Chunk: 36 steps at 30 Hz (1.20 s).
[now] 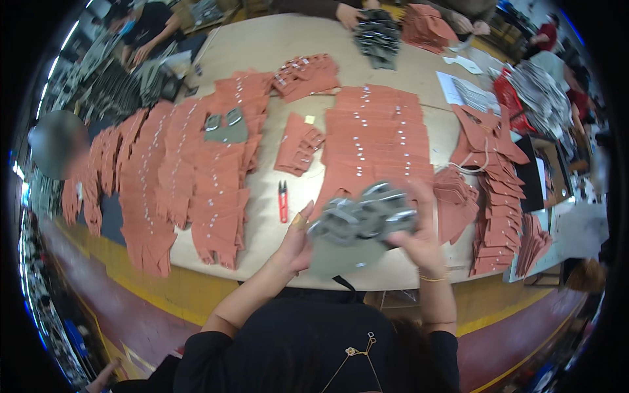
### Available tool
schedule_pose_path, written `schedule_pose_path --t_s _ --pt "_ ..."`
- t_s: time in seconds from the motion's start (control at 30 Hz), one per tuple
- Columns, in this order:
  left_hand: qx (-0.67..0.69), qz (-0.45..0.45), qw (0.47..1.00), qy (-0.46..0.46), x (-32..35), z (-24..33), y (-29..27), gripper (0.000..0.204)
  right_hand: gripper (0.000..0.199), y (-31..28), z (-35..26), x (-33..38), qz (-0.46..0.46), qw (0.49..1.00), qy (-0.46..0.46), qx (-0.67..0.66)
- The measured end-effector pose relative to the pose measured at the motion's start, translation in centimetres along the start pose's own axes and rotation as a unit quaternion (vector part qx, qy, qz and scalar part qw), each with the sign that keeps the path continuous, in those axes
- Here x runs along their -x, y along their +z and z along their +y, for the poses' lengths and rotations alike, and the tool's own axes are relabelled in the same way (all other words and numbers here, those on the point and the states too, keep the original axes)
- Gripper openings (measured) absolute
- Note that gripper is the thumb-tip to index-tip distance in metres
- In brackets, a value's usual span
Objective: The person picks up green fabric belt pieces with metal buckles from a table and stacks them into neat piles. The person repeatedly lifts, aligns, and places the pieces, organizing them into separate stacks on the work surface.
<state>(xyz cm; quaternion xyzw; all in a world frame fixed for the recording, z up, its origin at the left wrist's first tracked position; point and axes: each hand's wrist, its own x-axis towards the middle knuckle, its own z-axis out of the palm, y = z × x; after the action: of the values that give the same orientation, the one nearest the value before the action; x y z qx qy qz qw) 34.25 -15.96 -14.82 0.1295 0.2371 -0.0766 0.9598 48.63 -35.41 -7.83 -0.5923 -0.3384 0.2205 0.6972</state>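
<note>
Close in front of my body, above the table's near edge, I hold a stack of grey-green flat pieces (pixel 347 252) with shiny metal buckles along the top. My left hand (pixel 296 245) grips the stack's left side, thumb up. Around its right side closes my right hand (pixel 422 239), slightly blurred. Red-handled thread snips (pixel 283 204) lie on the table just beyond my left hand. Behind the stack are overlapping rust-coloured pieces (pixel 377 134) with rows of small pale marks. A smaller rust bundle with buckles (pixel 300 147) lies past the snips.
More rust pieces (pixel 147 170) cover the left of the table, with a grey-green buckled piece (pixel 226 133) on top. Rust stacks (pixel 495 229) line the right, near a black box (pixel 550 167). Across the table, another person's hand (pixel 349 16) touches dark buckled pieces (pixel 378 39).
</note>
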Motion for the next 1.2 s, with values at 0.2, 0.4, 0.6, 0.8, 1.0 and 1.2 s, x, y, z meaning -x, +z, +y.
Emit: schedule_pose_path --t_s 0.2,0.4,0.6,0.8,1.0,1.2 --pt "0.122 -0.086 0.988 -0.036 5.6 2.2 -4.0 0.094 0.051 9.5 5.4 1.0 -0.154 0.955 0.202 0.155" --pt "0.114 -0.042 0.992 0.023 8.6 3.0 -7.1 0.090 0.042 13.3 6.2 0.2 -0.107 0.945 -0.024 0.307" --pt "0.161 -0.064 0.985 0.021 9.1 4.7 -8.5 0.082 0.032 14.5 4.3 -2.8 -0.137 0.962 0.064 0.227" --pt "0.241 -0.130 0.962 -0.016 8.3 5.1 -9.6 0.079 0.035 13.9 1.4 -8.0 -0.027 0.987 -0.015 0.159" --pt "0.270 -0.121 0.955 -0.029 7.9 6.5 -8.0 0.076 0.043 15.3 -1.3 -9.7 -0.042 0.996 -0.059 0.061" --pt "0.200 -0.099 0.975 0.021 9.1 6.8 -7.0 0.070 0.035 17.3 1.0 -8.0 -0.215 0.928 0.200 0.228"
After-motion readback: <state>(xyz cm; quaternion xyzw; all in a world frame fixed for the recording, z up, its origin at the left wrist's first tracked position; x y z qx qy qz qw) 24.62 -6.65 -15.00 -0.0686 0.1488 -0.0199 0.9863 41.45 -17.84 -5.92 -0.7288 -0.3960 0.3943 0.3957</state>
